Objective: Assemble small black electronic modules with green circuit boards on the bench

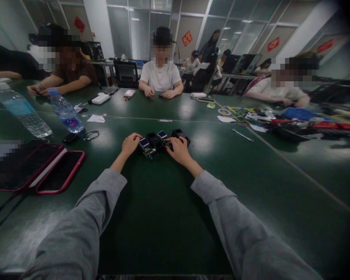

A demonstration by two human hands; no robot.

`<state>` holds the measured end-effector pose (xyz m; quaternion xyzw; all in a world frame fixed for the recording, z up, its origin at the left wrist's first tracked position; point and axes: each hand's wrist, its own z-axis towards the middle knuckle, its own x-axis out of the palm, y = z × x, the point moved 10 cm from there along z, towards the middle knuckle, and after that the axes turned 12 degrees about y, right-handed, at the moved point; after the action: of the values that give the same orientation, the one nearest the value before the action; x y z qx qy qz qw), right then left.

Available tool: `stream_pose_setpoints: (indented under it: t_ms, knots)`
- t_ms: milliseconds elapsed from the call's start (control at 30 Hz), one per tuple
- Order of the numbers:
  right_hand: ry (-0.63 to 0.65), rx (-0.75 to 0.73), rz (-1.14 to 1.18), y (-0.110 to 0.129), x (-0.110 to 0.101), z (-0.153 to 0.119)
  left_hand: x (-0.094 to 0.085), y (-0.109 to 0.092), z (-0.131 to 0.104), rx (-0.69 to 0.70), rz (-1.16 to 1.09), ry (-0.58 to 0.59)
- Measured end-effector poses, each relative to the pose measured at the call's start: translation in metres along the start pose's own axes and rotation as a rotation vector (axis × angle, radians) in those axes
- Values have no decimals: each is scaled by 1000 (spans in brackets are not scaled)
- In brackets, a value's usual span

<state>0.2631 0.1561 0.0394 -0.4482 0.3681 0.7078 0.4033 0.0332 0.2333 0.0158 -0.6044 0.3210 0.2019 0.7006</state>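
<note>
Circuit board with a small screen [145,144], lying on the green table [163,225]. Far left of the board: large water bottle [25,112], standing. Left of the board, nearer the front edge: red-edged phone [60,172]. Left of and beyond the board: smaller water bottle [66,113], standing; thin black cable [91,135], looped. Just left of the board: left hand [131,144], fingers close together, tips at the board's left edge. Just right of the board: black box [153,140]; second board [162,134], partly covered; right hand [180,150], thumb and forefinger slightly parted at the second board; second black box [179,132], behind those fingers. Whether either hand pinches anything cannot be told at this size. Well right of the board: wrench [242,135], flat. Far right: heap of cables [297,120].
</note>
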Motion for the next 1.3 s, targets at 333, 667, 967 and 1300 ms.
stream_pose_setpoints:
  t_ms: [333,667,967,1300]
  knots:
    - [-10,2,-14,4,-4,-2,0,0,0,-9,3,5]
    - [-7,0,4,2,-3,-1,0,1,0,-10,-5,7]
    - [-19,-8,5,1,-1,-2,0,0,-1,-6,-5,7]
    - [1,2,-28,3,0,-1,0,1,1,-12,8,4]
